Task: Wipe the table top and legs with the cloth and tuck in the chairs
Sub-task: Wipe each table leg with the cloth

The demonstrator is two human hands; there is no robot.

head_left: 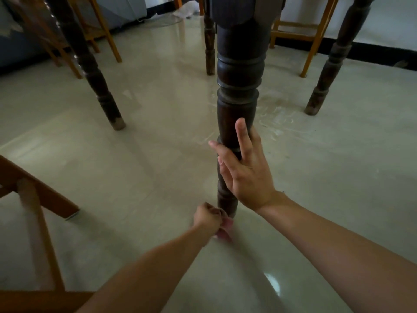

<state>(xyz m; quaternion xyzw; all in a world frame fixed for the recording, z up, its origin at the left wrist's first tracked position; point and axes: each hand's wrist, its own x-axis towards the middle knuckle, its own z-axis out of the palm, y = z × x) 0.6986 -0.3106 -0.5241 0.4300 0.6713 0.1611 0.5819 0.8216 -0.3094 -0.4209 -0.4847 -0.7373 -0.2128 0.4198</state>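
A dark turned wooden table leg (pixel 238 86) stands right in front of me. My left hand (pixel 207 216) grips a pink cloth (pixel 225 227) at the foot of this leg, close to the floor. My right hand (pixel 246 170) lies flat against the lower part of the same leg, fingers straight and spread. Three more dark table legs show farther off, at the left (pixel 90 64), the back (pixel 209 41) and the right (pixel 334 57). The table top is out of view above.
A light wooden chair (pixel 36 199) stands close at the lower left. Other light wooden chairs stand behind the table at the back left (pixel 106 30) and back right (pixel 304 35). Glossy pale floor tiles (pixel 158 109) lie all around. A white bag lies by the far wall (pixel 187 9).
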